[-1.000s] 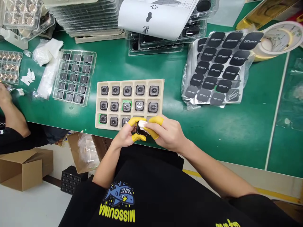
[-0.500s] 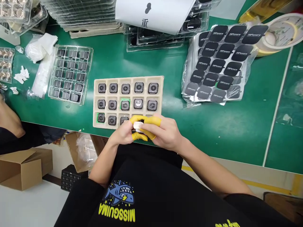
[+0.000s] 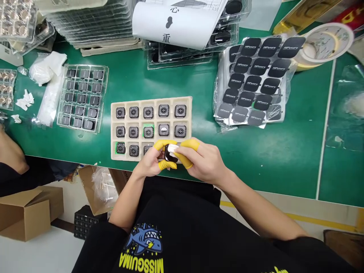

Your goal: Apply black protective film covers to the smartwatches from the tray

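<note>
My left hand (image 3: 153, 161), with yellow finger covers, grips a dark smartwatch body (image 3: 167, 153) by its edges, its glossy face turned up. Pinched in my right hand (image 3: 200, 157), also in yellow finger covers, is a white wiping cloth (image 3: 172, 149) that lies against the watch face. Just beyond both hands lies a beige moulded tray (image 3: 113, 123) holding several dark watch bodies with their sensor backs up. Two of its cells show green pieces, one of them around a watch (image 3: 148, 132) in the middle row. My hands hide the tray's near right cells.
A clear tray of small black pieces (image 3: 81, 98) lies to the left, beside white wrapping (image 3: 47, 87). Black sticker sheets (image 3: 252, 83) and a tape roll (image 3: 327, 43) are at right. Stacked trays (image 3: 91, 26) stand behind. Another person's arm (image 3: 13, 148) rests at far left.
The cloth has shifted on the watch, and my right fingers have drawn slightly away from my left, so more of the dark watch face shows. The whole view has shifted a little.
</note>
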The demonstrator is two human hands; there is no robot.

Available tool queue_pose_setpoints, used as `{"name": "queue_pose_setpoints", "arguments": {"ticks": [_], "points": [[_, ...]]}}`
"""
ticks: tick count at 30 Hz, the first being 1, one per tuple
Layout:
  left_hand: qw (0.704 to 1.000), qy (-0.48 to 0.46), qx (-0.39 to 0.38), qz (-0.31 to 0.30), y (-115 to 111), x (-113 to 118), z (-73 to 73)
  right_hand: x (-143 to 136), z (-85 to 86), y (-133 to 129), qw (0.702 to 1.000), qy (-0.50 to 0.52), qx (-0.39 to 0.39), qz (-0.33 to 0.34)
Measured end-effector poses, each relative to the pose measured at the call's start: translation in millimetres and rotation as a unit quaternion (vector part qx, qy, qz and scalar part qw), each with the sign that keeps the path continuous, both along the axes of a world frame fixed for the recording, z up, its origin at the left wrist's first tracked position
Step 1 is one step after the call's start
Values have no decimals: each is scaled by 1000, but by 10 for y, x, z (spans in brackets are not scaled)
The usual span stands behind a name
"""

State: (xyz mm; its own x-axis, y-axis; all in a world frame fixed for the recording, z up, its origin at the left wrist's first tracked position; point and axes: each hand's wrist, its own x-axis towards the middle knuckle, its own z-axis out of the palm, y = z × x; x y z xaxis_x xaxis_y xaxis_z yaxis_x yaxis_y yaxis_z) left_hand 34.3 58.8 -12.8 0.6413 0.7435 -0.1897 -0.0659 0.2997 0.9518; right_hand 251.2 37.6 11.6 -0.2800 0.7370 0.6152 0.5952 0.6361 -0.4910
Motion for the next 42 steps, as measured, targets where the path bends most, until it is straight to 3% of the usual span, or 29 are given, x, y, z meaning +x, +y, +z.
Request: {"name": "queue_pose_setpoints", "arguments": {"ticks": [4, 7, 12, 17, 24, 32, 38, 42], "points": [[1000, 10, -2, -27, 20, 15, 55, 6, 40, -5, 998, 16, 2, 61], [1000, 8, 14, -26, 9, 81, 66, -8, 14, 104, 999, -7, 29, 18], [993, -36, 33, 111, -34, 113, 25, 157, -119, 92, 994, -82, 20, -63], [985, -68, 76, 136, -39, 59, 37, 296, -26, -146, 992, 26, -32, -120], [980, -72, 79, 168, -53, 70, 63, 244, 163, -211, 988, 95, -55, -108], [985, -43, 83, 148, -117, 49, -6, 263, 274, -252, 988, 119, -69, -70], [987, 1, 138, 76, -85, 41, 32, 88, 282, -189, 995, 53, -66, 48], [987, 24, 150, 59, -107, -11, -2, -82, 205, -99, 999, -40, -16, -11]]}}
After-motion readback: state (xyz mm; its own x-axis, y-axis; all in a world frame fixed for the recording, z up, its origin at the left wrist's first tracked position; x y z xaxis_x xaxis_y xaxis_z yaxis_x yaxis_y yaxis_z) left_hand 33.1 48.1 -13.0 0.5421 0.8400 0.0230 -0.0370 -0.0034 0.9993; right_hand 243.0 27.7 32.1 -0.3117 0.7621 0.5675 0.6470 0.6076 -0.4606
